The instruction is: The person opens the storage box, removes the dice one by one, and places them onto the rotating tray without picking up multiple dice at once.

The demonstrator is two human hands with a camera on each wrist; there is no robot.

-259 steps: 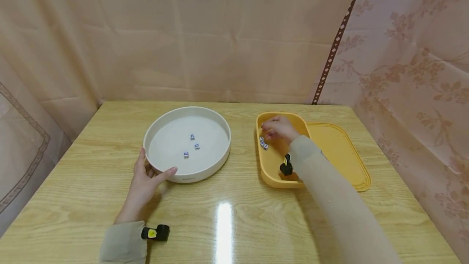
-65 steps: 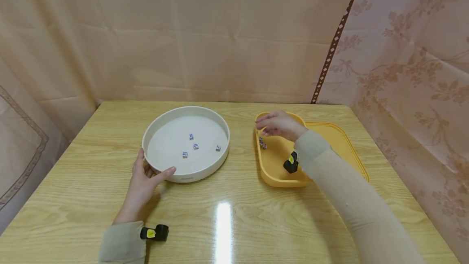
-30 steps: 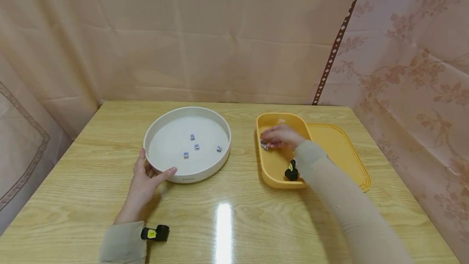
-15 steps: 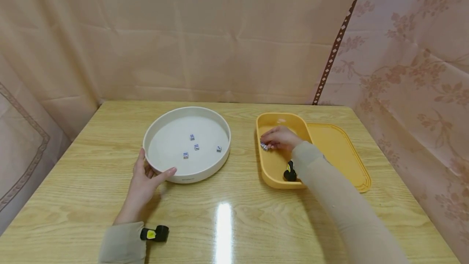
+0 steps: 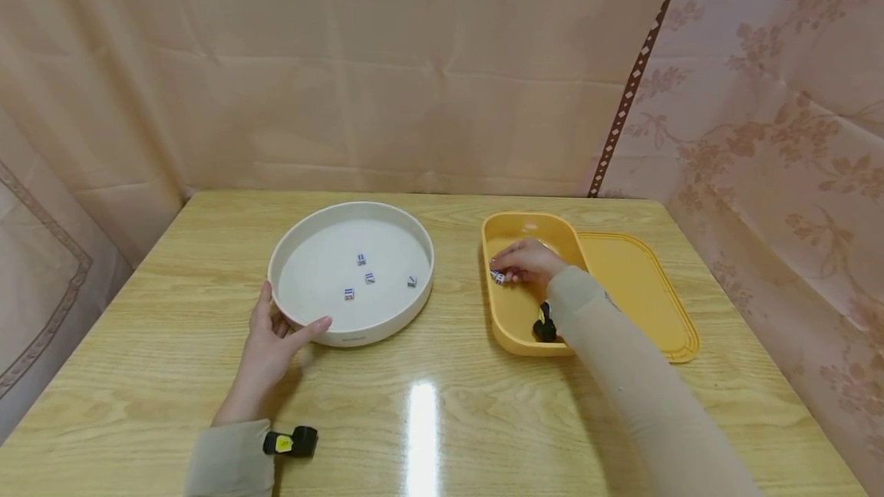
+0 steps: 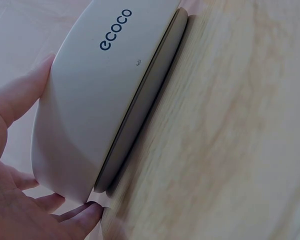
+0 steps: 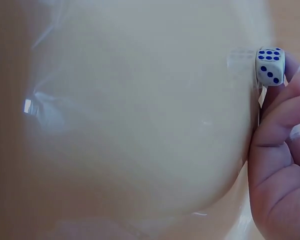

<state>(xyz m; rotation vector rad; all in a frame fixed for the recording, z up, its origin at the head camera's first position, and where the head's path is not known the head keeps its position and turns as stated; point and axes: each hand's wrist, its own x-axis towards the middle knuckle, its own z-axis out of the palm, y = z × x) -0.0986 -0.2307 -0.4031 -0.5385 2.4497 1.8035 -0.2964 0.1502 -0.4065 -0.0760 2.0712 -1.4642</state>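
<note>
In the head view we count four dice (image 5: pixel 369 278) in the white round tray (image 5: pixel 311 267), left of centre, whose side the left hand (image 5: pixel 272 347) grips between thumb and fingers; some dice (image 5: pixel 499 278) in the yellow box (image 5: pixel 525 347), right of centre, we judge still left to handle. At upper right of the right-wrist view, one die (image 7: pixel 270 67) lies right at the bent fingertips of the right hand (image 5: pixel 528 259), but we cannot tell whether they pinch it.

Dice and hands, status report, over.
Left hand gripping white tray. Right hand in yellow box, at dice. Four more dice in tray. No obstruction visible.
</note>
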